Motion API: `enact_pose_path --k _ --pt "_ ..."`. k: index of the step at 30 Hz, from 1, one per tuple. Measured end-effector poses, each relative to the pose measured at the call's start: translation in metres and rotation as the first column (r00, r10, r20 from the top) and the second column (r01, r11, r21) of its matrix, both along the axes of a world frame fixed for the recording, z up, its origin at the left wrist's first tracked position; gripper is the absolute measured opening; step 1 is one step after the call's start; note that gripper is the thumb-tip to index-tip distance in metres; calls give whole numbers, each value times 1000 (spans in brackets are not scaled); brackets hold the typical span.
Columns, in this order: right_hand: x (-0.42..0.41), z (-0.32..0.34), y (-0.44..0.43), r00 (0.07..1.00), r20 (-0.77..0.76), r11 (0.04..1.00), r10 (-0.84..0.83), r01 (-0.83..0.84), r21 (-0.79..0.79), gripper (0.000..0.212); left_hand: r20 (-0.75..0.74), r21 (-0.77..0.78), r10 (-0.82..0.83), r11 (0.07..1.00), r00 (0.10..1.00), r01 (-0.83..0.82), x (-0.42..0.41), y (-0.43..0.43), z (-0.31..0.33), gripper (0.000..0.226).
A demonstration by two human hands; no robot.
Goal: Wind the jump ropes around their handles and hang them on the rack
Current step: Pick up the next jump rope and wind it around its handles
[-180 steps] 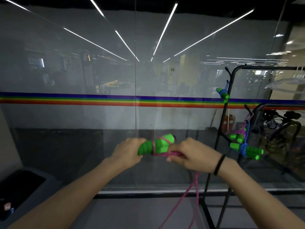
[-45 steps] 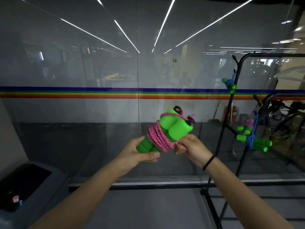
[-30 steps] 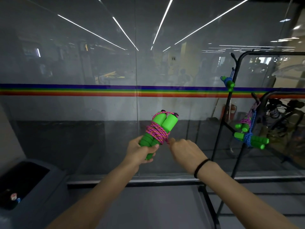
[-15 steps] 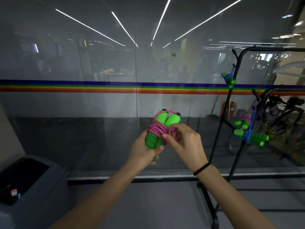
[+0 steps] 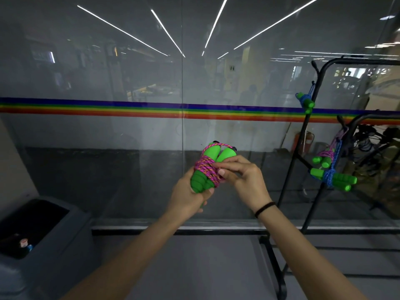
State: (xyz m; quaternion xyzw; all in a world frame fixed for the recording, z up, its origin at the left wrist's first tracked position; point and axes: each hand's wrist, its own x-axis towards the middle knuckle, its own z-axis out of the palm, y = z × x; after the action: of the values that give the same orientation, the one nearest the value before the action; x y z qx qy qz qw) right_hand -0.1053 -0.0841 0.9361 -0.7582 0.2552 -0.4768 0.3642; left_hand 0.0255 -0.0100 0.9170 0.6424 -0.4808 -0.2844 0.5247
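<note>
Pink jump rope (image 5: 206, 169) coiled round paired green handles (image 5: 213, 155), tilted upright mid-air, two wound ropes (image 5: 330, 175) hanging on black rack (image 5: 303, 135)

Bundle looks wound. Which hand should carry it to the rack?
Probably left. The left hand already grips the green handles; the right hand only pinches the pink rope. The rack stands on the right, though.

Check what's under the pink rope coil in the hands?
Two green foam handles, side by side, show above and below the pink rope coil. The left hand grips their lower ends; the right hand pinches the coil. The handles' middles are covered.
</note>
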Motion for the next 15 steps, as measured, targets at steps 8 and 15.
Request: enact_pose_path --k 8,15 --pt "3 0 -3 988 -116 992 -106 113 51 21 183 7 76 997 980 -78 -3 0 -5 66" --pt "-2 2 -8 887 -419 981 -194 186 -58 18 316 4 92 995 944 -99 0 -2 -12 71"
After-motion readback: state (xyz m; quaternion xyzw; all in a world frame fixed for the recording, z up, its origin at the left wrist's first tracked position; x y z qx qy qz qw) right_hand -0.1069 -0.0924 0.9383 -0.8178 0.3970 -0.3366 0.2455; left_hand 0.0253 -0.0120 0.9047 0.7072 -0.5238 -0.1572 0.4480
